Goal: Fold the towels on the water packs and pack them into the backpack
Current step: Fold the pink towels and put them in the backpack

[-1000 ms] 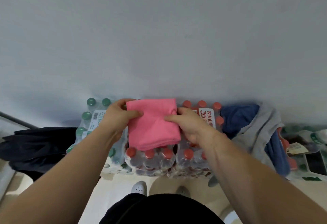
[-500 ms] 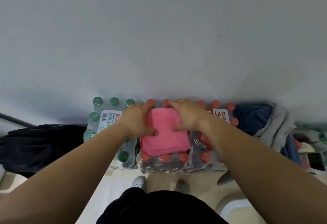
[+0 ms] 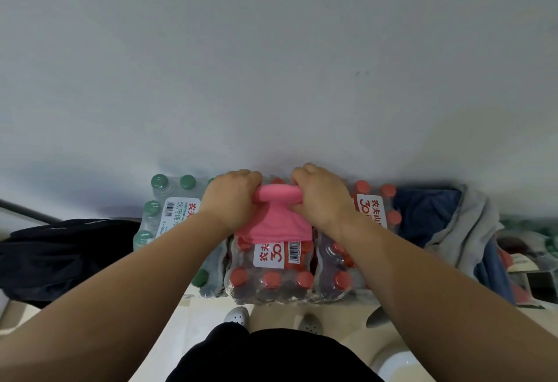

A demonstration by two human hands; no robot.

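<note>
A pink towel (image 3: 276, 223) lies on the shrink-wrapped water pack with red caps (image 3: 271, 273), against the wall. Its far edge is rolled into a tight tube. My left hand (image 3: 231, 199) grips the left end of that roll and my right hand (image 3: 321, 196) grips the right end, fingers curled over it. The near part of the towel hangs flat below the roll. A blue towel (image 3: 422, 215) and a grey towel (image 3: 471, 230) lie crumpled on packs to the right. A black fabric thing (image 3: 60, 255), perhaps the backpack, sits at the left.
A pack with green caps (image 3: 164, 209) stands left of the red-capped ones. The plain wall (image 3: 271, 64) rises right behind the packs. My shoes (image 3: 237, 315) are on the pale floor below. Packaged items (image 3: 531, 264) sit at the far right.
The pink towel was a flat folded square under my hands; both hands moved to its far edge and now grip it as a roll, baring the pack's label.
</note>
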